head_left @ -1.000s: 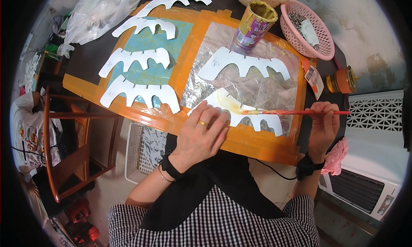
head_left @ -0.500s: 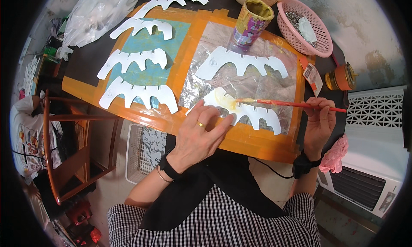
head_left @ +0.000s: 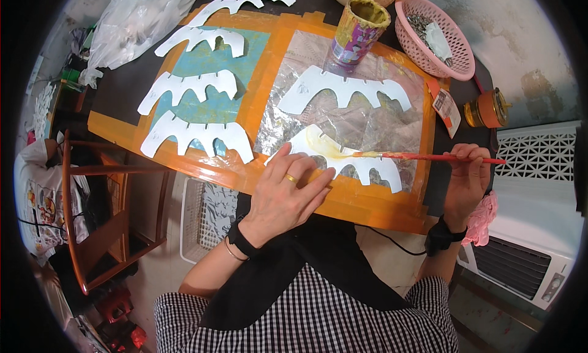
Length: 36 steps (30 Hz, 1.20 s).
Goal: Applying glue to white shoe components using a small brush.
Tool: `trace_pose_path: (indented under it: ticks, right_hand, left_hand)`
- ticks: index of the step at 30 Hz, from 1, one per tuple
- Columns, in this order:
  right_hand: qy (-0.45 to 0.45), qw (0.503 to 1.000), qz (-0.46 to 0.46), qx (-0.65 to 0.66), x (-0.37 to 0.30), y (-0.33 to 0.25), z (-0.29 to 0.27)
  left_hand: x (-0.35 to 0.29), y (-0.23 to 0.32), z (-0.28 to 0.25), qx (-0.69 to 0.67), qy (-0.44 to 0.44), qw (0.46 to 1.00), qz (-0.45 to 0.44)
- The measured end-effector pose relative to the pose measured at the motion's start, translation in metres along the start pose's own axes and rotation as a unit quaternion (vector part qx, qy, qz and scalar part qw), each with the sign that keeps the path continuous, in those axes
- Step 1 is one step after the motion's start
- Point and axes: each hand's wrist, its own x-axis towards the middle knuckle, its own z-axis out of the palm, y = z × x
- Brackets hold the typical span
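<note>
My right hand (head_left: 468,181) pinches the handle of a long red paintbrush (head_left: 422,157). The brush's bristle end rests on a white scalloped cutout (head_left: 373,168), where a yellowish wet smear (head_left: 327,146) spreads over the left part. With fingers spread, my left hand (head_left: 285,190) presses on the lower left edge of that cutout. Just beyond it lies another white cutout (head_left: 349,86) of the same shape. Several more, such as this nearest one (head_left: 202,135), lie in a column to the left. A purple can (head_left: 355,43) with yellow-crusted rim stands behind.
Orange tape (head_left: 239,129) frames the plastic-covered work boards. At the back right are a pink basket (head_left: 456,53) and a glass jar (head_left: 487,111). A white plastic bag (head_left: 138,25) sits back left. A wooden chair (head_left: 113,169) and a white crate (head_left: 190,224) stand lower left.
My right hand and the paintbrush have moved right, drawing the bristles along the cutout. The yellowish smear reaches further right. My left hand stays in place.
</note>
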Motion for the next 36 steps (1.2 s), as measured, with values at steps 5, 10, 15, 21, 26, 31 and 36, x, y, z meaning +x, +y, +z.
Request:
trace_pose_path:
  ticks: [5, 10, 15, 21, 26, 31, 36]
  right_hand:
    - [0.003, 0.999, -0.017, 0.039, 0.000, 0.005, 0.021]
    - [-0.033, 0.999, 0.014, 0.035, -0.005, 0.014, 0.018]
    - [0.003, 1.000, -0.008, 0.022, -0.008, 0.007, -0.004]
    - [-0.002, 0.999, -0.011, 0.030, -0.017, 0.009, 0.007]
    - [-0.011, 1.000, 0.021, -0.003, -0.036, 0.003, -0.002]
    - [0.018, 1.000, -0.001, -0.014, -0.044, 0.003, -0.002]
    - [-0.008, 1.000, -0.002, 0.007, -0.047, 0.007, 0.004]
  left_hand:
    - [0.000, 0.000, 0.001, 0.003, 0.005, 1.000, 0.003]
    - [0.001, 0.001, 0.001, 0.011, 0.007, 1.000, 0.003]
    - [0.001, 0.001, 0.001, 0.009, 0.005, 1.000, 0.005]
    - [-0.001, 0.000, 0.003, 0.011, -0.001, 1.000, 0.004]
    - [-0.001, 0.001, 0.003, 0.014, 0.003, 1.000, 0.002]
    - [0.001, 0.002, 0.003, 0.014, 0.008, 1.000, 0.004]
    - [0.001, 0.002, 0.002, 0.009, 0.006, 1.000, 0.000]
